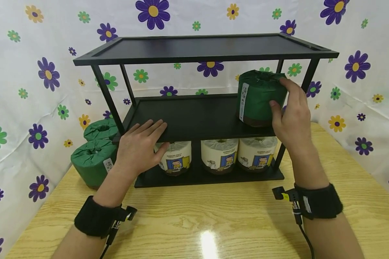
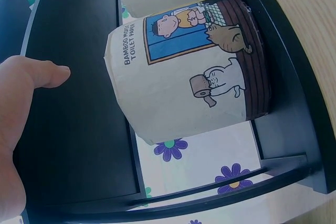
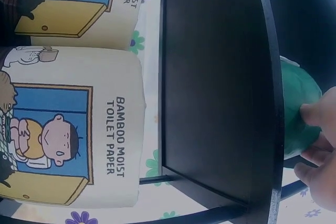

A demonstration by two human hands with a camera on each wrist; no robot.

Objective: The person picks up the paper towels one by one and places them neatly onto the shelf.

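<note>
A toilet roll in green wrapping (image 1: 260,97) stands at the right end of the middle shelf of a black rack (image 1: 194,118). My right hand (image 1: 293,115) grips its right side, thumb in front and fingers over the top edge; the right wrist view shows the fingertips on the green paper too. At the left, my left hand (image 1: 141,147) rests with outstretched fingers on the front edge of the same shelf, holding nothing. Below it, white-wrapped toilet rolls with a cartoon print (image 1: 176,158) line the bottom shelf; one fills much of the left wrist view (image 2: 184,72).
Two more green-wrapped rolls (image 1: 94,162) are on the wooden table (image 1: 181,223) left of the rack. The rack's top panel (image 1: 194,46) spans above the middle shelf, with thin posts (image 1: 107,100) at the corners. Flower-patterned cloth (image 1: 343,90) hangs behind.
</note>
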